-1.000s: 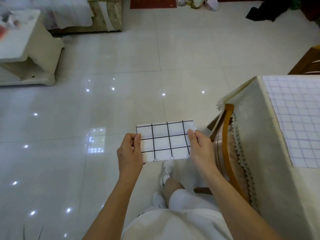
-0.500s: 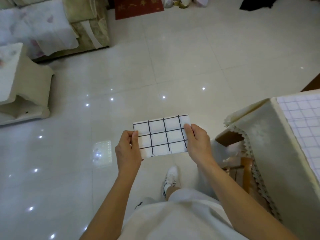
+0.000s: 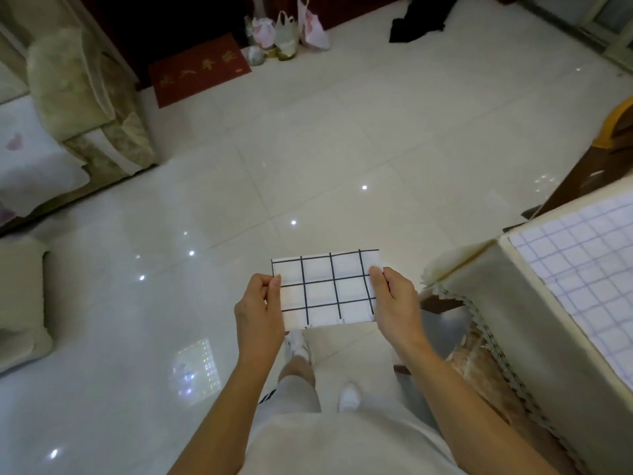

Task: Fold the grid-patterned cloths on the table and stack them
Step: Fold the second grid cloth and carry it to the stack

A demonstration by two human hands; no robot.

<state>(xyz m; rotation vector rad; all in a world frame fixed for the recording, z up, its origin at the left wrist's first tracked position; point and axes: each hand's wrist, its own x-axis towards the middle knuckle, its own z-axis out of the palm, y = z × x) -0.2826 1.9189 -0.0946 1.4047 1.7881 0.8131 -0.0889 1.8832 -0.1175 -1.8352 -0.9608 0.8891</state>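
The person is standing on a glossy tiled floor (image 3: 308, 159) and is holding a folded grid-patterned cloth (image 3: 325, 289) in the air in front of the body, above the floor and clear of the table (image 3: 507, 303). The cloth is white with black grid lines and is showing as a flat rectangle, roughly level, with its long edges running left to right. The left hand (image 3: 258, 306) is pinching the cloth's left edge, thumb on the upper face and the other fingers curled beneath. The right hand (image 3: 394, 303) is gripping the right edge in the same manner, thumb lying on top near the far corner. The table is standing to the right of the hands, draped in a pale cover with a scalloped trim, and a second cloth (image 3: 582, 269), white with fine blue grid lines, is lying spread on its top. A wooden chair (image 3: 442, 303) is partly showing just beside the table's near corner. Further off, a red doormat (image 3: 198, 68), several plastic bags (image 3: 287, 32) and a dark garment (image 3: 421, 15) are lying on the floor, and a pale sofa (image 3: 82, 94) is standing at the left.
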